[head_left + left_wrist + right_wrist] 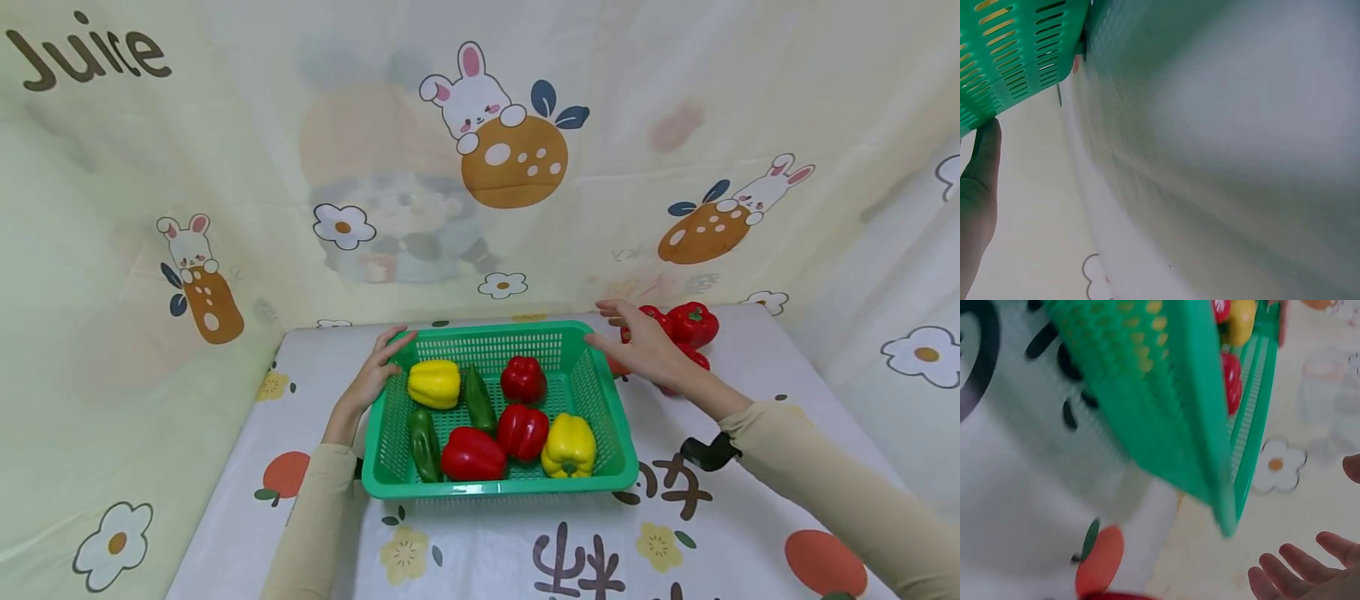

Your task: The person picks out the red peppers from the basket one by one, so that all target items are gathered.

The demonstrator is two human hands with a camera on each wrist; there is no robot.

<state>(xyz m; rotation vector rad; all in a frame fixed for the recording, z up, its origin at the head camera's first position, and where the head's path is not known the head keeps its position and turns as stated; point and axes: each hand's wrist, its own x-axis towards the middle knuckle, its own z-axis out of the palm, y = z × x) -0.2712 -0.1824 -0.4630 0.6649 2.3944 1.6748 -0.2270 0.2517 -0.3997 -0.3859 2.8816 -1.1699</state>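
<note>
A green plastic basket (498, 487) stands on the covered table. It holds two yellow bell peppers (434, 384), several red bell peppers (474, 455) and two long green peppers (424, 446). My left hand (372, 371) is at the basket's far left corner, its fingers extended by the rim. In the left wrist view one straight digit (986, 147) touches the slotted wall. Beyond the far right corner, my right hand (637, 337) is spread with thumb and fingers apart. The right wrist view shows its fingers (1300, 572) straight, away from the basket and holding nothing.
More red bell peppers (692, 325) lie at the table's back right, partly hidden by my right hand. A printed cloth (465, 554) covers the table. Patterned curtains (255, 150) hang behind it and at both sides.
</note>
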